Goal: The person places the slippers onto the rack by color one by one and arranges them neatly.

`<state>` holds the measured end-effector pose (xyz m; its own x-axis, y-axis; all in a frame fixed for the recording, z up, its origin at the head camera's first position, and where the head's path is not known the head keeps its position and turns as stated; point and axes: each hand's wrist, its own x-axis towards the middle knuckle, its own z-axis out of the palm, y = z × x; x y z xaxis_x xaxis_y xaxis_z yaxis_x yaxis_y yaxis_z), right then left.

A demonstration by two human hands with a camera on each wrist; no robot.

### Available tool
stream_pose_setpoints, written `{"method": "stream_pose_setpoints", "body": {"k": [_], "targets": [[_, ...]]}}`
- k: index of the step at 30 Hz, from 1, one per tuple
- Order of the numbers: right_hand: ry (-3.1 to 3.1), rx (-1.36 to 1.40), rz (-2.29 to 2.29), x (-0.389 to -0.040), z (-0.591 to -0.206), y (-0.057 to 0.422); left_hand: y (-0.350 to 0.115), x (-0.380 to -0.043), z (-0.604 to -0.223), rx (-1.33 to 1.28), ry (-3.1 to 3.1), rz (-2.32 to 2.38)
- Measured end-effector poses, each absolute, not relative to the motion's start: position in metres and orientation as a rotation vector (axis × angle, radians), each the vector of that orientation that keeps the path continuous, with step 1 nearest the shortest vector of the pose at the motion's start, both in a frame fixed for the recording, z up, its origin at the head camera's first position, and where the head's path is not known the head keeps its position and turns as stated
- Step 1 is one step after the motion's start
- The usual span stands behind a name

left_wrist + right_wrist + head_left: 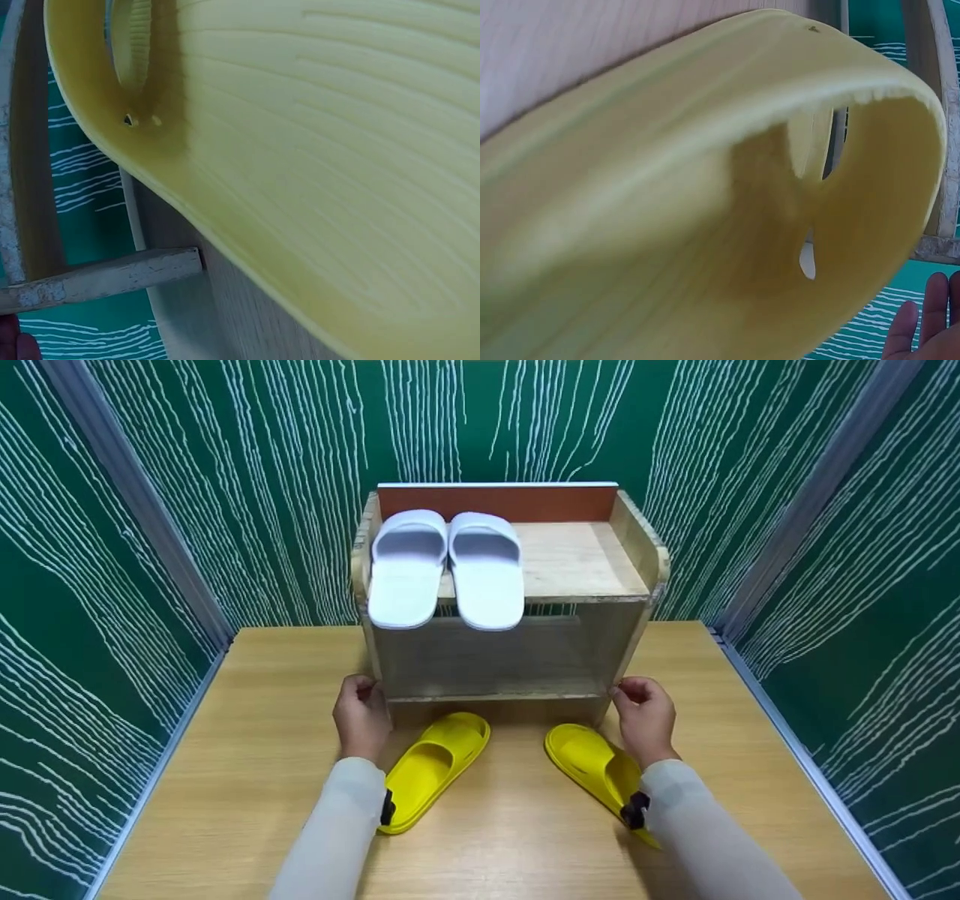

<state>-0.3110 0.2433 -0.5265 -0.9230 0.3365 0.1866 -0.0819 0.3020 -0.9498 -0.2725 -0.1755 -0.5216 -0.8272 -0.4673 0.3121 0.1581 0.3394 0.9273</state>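
A small wooden shoe rack (487, 660) stands between my hands. My left hand (361, 720) grips the lower front edge of its left side panel, thumb and fingers curled there; only fingertips (22, 346) show in the left wrist view. On the other side, my right hand (646, 718) pinches the right panel's edge, while other fingers (935, 304) extend loosely in the right wrist view. Below the rack lie two yellow slippers, the left one (420, 776) and the right one (581, 750), angled apart. They fill much of both wrist views, and each forearm partly covers one.
White slippers (405, 592) stand side by side on the left of the rack's top shelf, heels past its front edge. Green walls (480, 427) with white wavy lines enclose the wooden tabletop (495, 840), with metal strips (795, 750) along its sides.
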Motion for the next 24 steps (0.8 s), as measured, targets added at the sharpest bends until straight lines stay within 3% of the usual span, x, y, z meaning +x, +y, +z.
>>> {"method": "stream_pose_setpoints", "body": {"k": [6, 24], "targets": [[-2.239, -0.231, 1.596, -0.313, -0.528, 0.242, -0.175, -0.258, -0.519, 0.340, -2.000, -1.645], [-2.207, -0.221, 1.532, -0.317, -0.531, 0.240, -0.167, -0.182, -0.530, 0.210, -2.023, -1.705]]}}
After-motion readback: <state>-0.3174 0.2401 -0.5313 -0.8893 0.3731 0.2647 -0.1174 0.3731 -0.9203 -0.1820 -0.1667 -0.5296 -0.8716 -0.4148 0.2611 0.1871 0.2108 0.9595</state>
